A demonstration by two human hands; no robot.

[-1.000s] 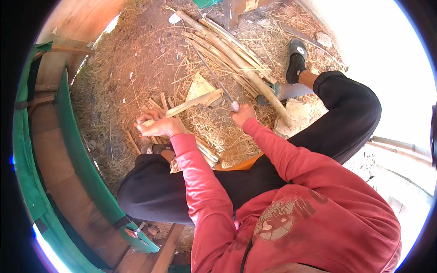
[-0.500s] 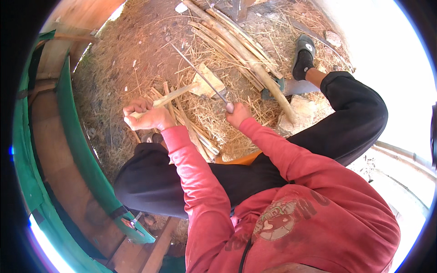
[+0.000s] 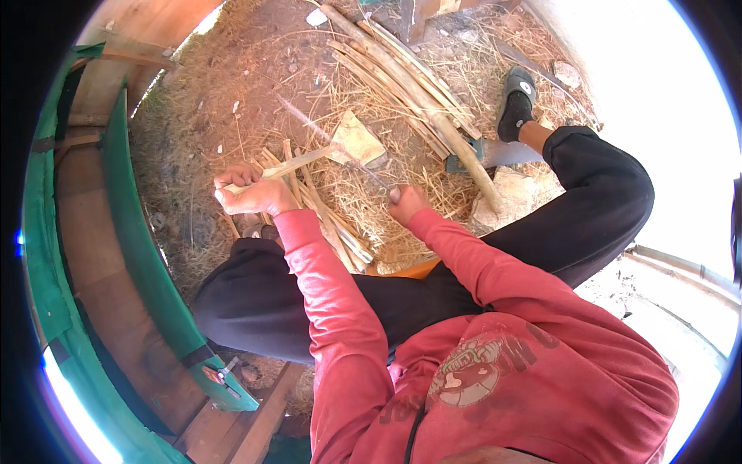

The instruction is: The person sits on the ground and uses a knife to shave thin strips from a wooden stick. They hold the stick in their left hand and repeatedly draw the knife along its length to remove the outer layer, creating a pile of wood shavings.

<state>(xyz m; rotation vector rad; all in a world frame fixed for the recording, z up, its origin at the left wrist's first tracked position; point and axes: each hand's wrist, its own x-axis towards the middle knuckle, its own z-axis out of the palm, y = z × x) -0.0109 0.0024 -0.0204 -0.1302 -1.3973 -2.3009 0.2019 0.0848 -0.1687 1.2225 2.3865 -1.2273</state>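
My left hand (image 3: 259, 195) is closed around one end of a pale peeled wooden stick (image 3: 300, 162). The stick's other end lies by a flat, pale yellowish block (image 3: 358, 139) on the ground. In my right hand (image 3: 409, 206) is the handle of a machete-like blade (image 3: 362, 167), long and thin, seen nearly edge-on. Motion blurs its far part, which crosses over the block close to the stick's end. Whether the blade touches the stick, I cannot tell. More split sticks (image 3: 334, 224) lie between my legs, just right of my left hand.
A bundle of long poles (image 3: 410, 81) lies beyond the block, one resting near a pale stone (image 3: 510, 193). Straw and wood shavings (image 3: 417, 232) cover the reddish ground. A green-edged wooden panel (image 3: 139, 232) stands along my left. My right foot (image 3: 518, 97) is stretched out ahead.
The far part of the blade has swung down and left and is now blurred. My right hand has lowered slightly. My left hand still grips the stick, almost unmoved.
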